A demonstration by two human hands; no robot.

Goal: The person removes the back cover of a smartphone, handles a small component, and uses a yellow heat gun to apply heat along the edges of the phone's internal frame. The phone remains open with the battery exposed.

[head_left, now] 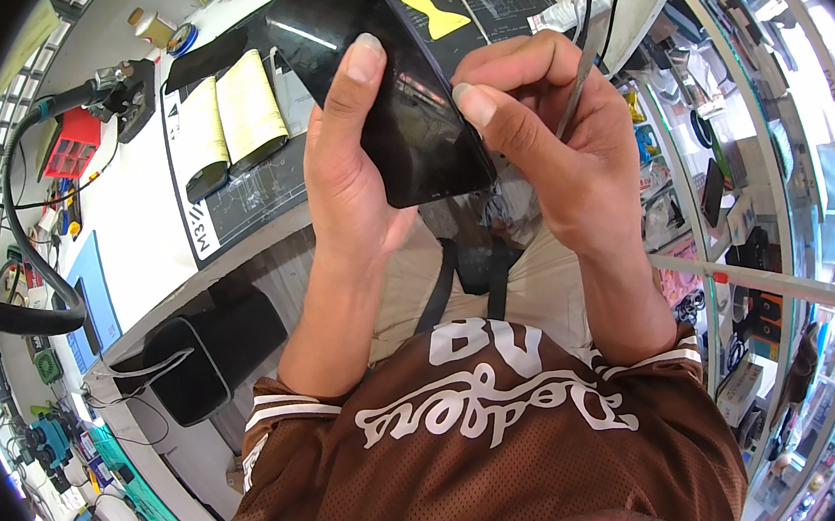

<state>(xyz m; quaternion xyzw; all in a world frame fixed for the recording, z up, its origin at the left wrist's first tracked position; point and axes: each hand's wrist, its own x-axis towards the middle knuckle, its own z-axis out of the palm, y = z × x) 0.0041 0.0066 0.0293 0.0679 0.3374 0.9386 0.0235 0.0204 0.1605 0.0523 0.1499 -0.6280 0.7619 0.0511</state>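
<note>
A dark, glossy smartphone is held up at a tilt over my lap, its screen toward me. My left hand is closed around its left side, with the thumb lying on the glass. At the phone's right edge, my right hand has its thumb and index fingertip together, touching or very close to the frame; anything tiny between them cannot be made out. A thin, flat metal tool is tucked among the right hand's fingers and points upward. The phone's back is hidden.
Beyond the hands, a dark printed work mat covers part of the white bench, carrying two yellow-covered slabs and a yellow scraper. A thick black flexible arm and a red drawer box stand left. Glass shelving lines the right.
</note>
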